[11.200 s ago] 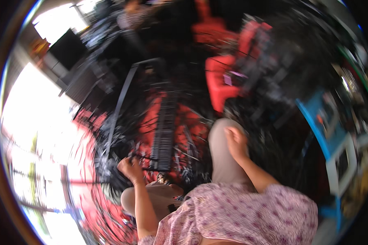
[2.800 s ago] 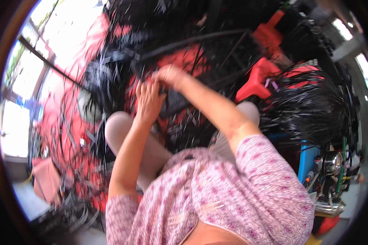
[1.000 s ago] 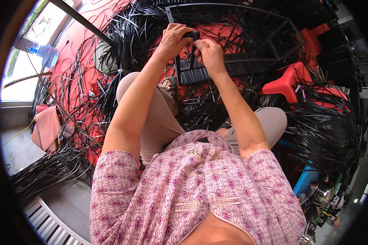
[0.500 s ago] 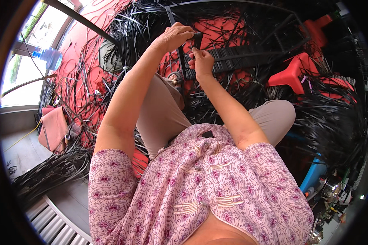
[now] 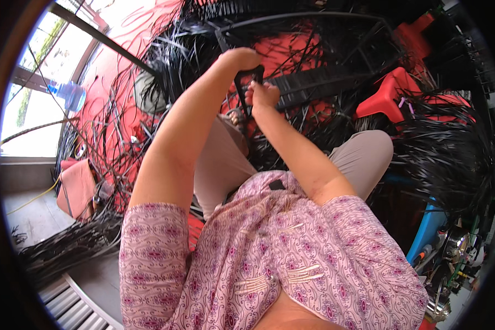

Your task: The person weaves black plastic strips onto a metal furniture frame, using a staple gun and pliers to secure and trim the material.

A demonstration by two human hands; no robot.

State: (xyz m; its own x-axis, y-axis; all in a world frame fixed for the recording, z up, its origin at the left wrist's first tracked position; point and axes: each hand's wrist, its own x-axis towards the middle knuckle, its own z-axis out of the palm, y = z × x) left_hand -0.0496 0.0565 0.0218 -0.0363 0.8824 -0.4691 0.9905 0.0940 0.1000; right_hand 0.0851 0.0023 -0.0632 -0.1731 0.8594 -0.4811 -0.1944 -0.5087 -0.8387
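A flat black strip (image 5: 258, 73), short in its visible length, spans the gap between my hands at the corner of a black frame (image 5: 242, 99). My left hand (image 5: 243, 56) is bent over the strip's upper end and closed on it, with most of its fingers out of sight. Just below, my right hand (image 5: 265, 94) pinches the strip between thumb and fingers, the other fingers curled. Beside my right hand a band of black woven strips (image 5: 319, 83) crosses the frame.
Loose black strips (image 5: 440, 146) lie in heaps over the red floor (image 5: 113, 118). A red stool (image 5: 388, 99) stands to the right. At the left are a pink bag (image 5: 77, 190) and a blue water bottle (image 5: 69, 94); a slatted metal piece (image 5: 77, 305) lies lower left.
My left hand has dropped and bent over at the wrist, hiding its fingers. My right hand has come down with the strip and slightly left. The view has shifted a little.
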